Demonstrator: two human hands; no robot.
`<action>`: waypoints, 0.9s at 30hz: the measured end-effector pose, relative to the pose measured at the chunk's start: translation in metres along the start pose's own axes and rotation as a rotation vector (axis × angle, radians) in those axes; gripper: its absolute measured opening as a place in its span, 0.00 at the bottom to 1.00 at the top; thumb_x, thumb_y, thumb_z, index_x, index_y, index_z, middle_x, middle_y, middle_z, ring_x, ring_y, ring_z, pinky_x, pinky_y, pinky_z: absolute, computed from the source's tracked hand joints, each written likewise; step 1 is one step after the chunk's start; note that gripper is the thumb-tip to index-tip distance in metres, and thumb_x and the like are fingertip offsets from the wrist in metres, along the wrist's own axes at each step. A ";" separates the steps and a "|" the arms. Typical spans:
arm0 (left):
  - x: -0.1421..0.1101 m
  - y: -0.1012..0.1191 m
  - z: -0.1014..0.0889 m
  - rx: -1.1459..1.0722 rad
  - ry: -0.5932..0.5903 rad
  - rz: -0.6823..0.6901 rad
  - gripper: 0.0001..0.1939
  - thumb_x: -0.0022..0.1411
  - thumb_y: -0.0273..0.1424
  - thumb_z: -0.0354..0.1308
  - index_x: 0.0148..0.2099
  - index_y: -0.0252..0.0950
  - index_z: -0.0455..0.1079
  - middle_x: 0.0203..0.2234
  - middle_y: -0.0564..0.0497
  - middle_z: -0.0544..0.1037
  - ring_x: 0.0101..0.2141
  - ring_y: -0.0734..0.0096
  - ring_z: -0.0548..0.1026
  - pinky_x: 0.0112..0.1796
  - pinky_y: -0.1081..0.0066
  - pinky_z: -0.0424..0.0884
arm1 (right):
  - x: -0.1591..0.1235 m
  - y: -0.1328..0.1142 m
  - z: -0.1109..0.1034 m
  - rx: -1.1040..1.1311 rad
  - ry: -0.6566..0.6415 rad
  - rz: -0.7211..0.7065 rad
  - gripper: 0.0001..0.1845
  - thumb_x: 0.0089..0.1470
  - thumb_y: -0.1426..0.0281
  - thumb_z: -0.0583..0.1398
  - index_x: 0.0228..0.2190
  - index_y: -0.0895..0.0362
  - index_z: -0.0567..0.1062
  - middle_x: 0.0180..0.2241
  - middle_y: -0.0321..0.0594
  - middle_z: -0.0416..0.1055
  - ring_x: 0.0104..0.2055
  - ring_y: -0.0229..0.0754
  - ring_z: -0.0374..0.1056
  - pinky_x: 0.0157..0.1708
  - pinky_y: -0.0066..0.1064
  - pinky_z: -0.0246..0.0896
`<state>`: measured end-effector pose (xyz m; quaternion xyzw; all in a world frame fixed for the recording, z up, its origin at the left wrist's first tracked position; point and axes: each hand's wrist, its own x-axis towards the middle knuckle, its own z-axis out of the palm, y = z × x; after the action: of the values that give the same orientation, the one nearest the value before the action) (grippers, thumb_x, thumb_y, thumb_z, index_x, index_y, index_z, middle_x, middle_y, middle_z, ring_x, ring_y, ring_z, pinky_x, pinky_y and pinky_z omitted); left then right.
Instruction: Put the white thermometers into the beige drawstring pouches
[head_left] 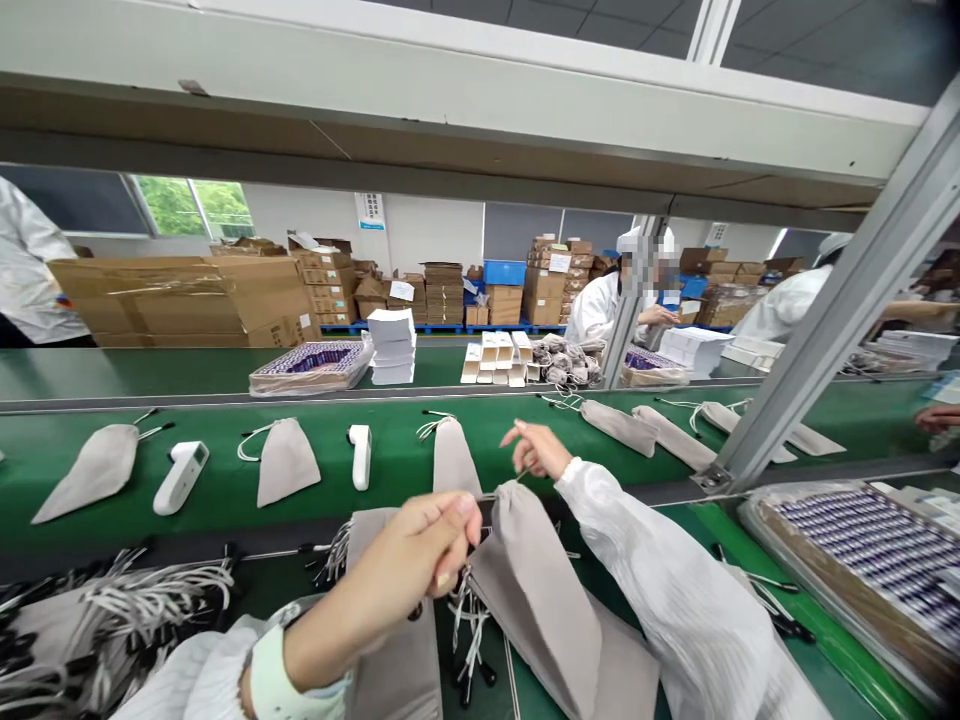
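A grey drawstring pouch (546, 600) stands slanted in front of me, its neck gathered and its body full-looking. My left hand (431, 545) is closed at the left of the neck, pinching the pouch's drawstring. Just behind and right of the neck, my right hand (538, 450) has its fingers curled around the other end of the cord, index finger partly out. The cord itself is thin and mostly hidden by the fingers. Flat grey pouches (394, 640) lie under and beside the upright one.
Pouches (289, 462) and white handheld thermometers (180, 478) lie on the green belt (217, 440). A heap of pouches with white cords (150, 610) is at left. A tray of patterned boxes (862, 560) stands right, near a metal post (832, 290). A co-worker (600, 300) sits opposite.
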<state>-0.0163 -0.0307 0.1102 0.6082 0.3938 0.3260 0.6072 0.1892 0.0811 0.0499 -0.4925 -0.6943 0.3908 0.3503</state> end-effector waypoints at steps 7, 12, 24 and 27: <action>0.022 -0.014 -0.012 0.125 0.289 0.276 0.15 0.59 0.41 0.41 0.38 0.36 0.61 0.19 0.57 0.60 0.19 0.79 0.58 0.20 0.78 0.56 | -0.017 -0.036 0.042 0.358 -0.659 -0.149 0.29 0.28 0.68 0.66 0.37 0.59 0.68 0.34 0.37 0.68 0.37 0.39 0.64 0.38 0.30 0.58; 0.025 -0.049 -0.004 0.707 0.213 0.279 0.18 0.54 0.35 0.49 0.48 0.40 0.59 0.39 0.48 0.65 0.41 0.62 0.62 0.41 0.65 0.59 | 0.012 0.005 -0.023 0.313 0.589 -0.016 0.29 0.39 0.62 0.58 0.44 0.59 0.61 0.41 0.45 0.65 0.43 0.45 0.62 0.41 0.35 0.58; 0.049 -0.091 -0.013 0.953 0.088 0.214 0.12 0.56 0.29 0.45 0.34 0.38 0.70 0.31 0.49 0.72 0.37 0.64 0.65 0.40 0.66 0.57 | 0.007 0.024 -0.014 -0.536 0.008 -0.092 0.27 0.41 0.66 0.59 0.46 0.50 0.63 0.48 0.43 0.59 0.50 0.48 0.54 0.45 0.41 0.51; 0.052 -0.091 -0.014 0.933 0.068 0.179 0.10 0.55 0.31 0.47 0.32 0.37 0.70 0.28 0.50 0.73 0.34 0.65 0.67 0.36 0.68 0.59 | 0.002 0.004 0.004 -0.343 -0.506 -0.161 0.19 0.39 0.63 0.60 0.37 0.55 0.70 0.35 0.38 0.68 0.37 0.38 0.64 0.36 0.28 0.57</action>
<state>-0.0119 0.0171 0.0162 0.8365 0.4639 0.1853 0.2253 0.1873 0.0831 0.0449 -0.3749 -0.8520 0.3491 0.1081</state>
